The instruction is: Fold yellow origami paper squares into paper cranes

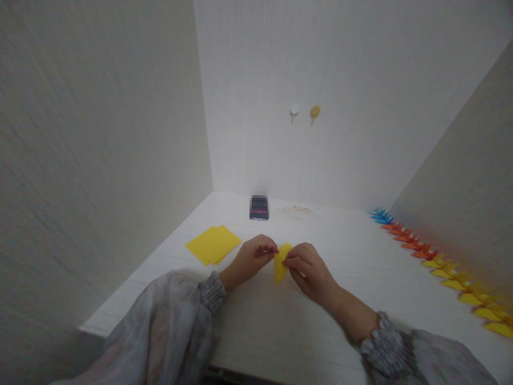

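Note:
A small folded piece of yellow paper point(281, 268) is held up between my two hands over the white table, its pointed end hanging downward. My left hand point(259, 251), with a ring on one finger, pinches the paper's left upper edge. From the other side, my right hand point(308, 266) grips it between thumb and fingers. Part of the paper is hidden behind the right fingers. Flat yellow sheets point(212, 244) lie overlapping on the table, left of my left hand.
A row of folded paper figures runs along the right wall: blue ones point(381, 216) farthest, then orange ones point(412, 241), then yellow ones point(476, 297) nearest. A dark rectangular object point(259, 207) lies near the back wall. Two hooks, white point(294, 110) and yellow point(315, 112), are on that wall.

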A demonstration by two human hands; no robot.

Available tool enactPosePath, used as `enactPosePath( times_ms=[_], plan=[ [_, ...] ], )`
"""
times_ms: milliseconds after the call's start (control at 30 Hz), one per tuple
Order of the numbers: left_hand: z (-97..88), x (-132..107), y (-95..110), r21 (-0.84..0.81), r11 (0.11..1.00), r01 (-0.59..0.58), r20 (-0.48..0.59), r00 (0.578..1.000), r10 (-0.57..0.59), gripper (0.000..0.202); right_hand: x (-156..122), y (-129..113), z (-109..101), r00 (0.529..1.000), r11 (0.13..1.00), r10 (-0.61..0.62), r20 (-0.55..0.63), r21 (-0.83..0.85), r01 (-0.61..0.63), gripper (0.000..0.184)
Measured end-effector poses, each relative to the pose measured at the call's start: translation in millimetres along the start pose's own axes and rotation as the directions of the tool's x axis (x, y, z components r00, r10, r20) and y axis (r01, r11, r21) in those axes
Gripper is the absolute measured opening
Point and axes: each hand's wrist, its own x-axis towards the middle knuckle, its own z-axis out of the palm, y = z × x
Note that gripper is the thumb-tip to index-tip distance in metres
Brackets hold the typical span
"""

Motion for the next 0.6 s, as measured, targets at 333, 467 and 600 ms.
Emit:
enactPosePath(
  times_ms=[333, 467, 600],
  plan=[
    [2.8, -1, -6, -0.439, 0.838, 0.323, 0.046, 0.94, -0.338, 0.045, -3, -5, 3, 0.995, 0.999, -0.037, 0.09, 0.015, 0.036, 0.033],
    [3.6, -1, -4, -0.418, 0.821, 0.389, 0.115, 0.919, -0.377, 0.05, -4, 1, 9, 0.901, 0.893, 0.432, -0.033, 0.158, -0.422, 0.037],
    [4.1, -1, -5, -0.33, 0.845, 0.42, 0.103, 0.906, -0.41, 0.039, -6, 7, 20, 0.718, 0.583, 0.655, 0.234, 0.448, -0.678, 0.026]
  ],
)
